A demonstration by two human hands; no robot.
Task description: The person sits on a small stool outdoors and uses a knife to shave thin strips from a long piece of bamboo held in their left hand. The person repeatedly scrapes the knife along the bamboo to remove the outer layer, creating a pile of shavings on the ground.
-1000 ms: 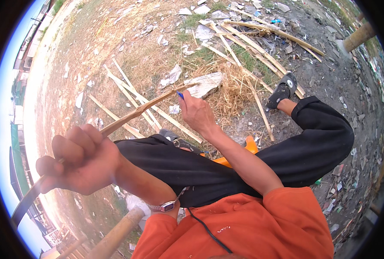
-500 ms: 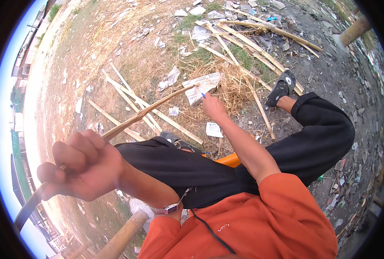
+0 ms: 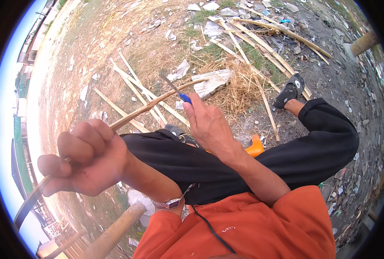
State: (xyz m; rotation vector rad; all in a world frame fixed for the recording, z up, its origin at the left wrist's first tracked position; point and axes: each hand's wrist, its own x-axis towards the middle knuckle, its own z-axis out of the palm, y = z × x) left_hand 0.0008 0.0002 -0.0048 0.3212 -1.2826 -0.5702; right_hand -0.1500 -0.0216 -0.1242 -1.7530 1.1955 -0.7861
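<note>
My left hand (image 3: 86, 162) is clenched around a long thin bamboo strip (image 3: 144, 108) that curves from the lower left up toward the middle. My right hand (image 3: 209, 123) grips a small knife with a blue handle (image 3: 184, 98); its blade (image 3: 170, 84) lies against the strip near its far end. Both forearms cross over my knees in black trousers (image 3: 243, 159). A wristwatch (image 3: 172, 202) sits on my left wrist.
Split bamboo strips (image 3: 135, 93) and longer poles (image 3: 282, 32) lie on dry ground with straw (image 3: 239, 86), paper scraps and litter. My foot wears a black sandal (image 3: 289, 90). An orange object (image 3: 256, 146) shows behind my knee. A thick pole (image 3: 114, 233) stands at lower left.
My right hand drew back toward me along the strip, bringing the knife nearer. The left hand kept its hold on the strip.
</note>
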